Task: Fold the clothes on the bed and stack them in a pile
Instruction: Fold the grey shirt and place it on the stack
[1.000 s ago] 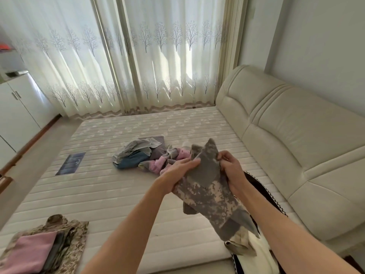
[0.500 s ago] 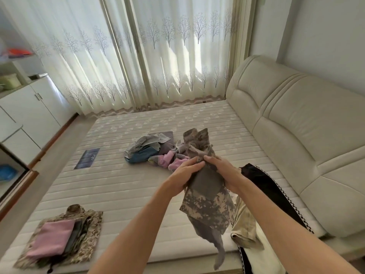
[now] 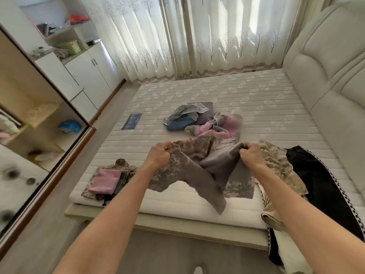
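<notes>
The person is standing at the foot of the bed (image 3: 256,99), holding a grey digital-camouflage garment (image 3: 197,171) stretched between both hands above the near part of the mattress. The left hand (image 3: 159,157) is clenching one upper edge of the cloth and the right hand (image 3: 250,156) is gripping the other — both fists closed on fabric, well apart from each other, so the garment's long axis is running left to right across the view, with its top edge sagging in the middle. Two loose parts are hanging down from it towards the bed's near edge, the longer one pointing down and to the right (whether these are sleeves or legs I cannot tell). Near the left corner of the mattress a folded stack (image 3: 107,179) is lying flat: a tan camouflage piece at the bottom, a folded pink cloth (image 3: 104,180) on top, and a dark item beside the pink one. In the middle of the bed an unfolded heap (image 3: 197,120) is sitting, with grey, blue and pink pieces tangled together. At the right, a tan camouflage garment (image 3: 276,167) is lying just beside the right hand, and a black garment with a checked trim (image 3: 320,186) is spilling over the bed's near edge. In the open shelf unit (image 3: 29,107) at the left — a blue object (image 3: 69,126) is resting in one lower compartment.
</notes>
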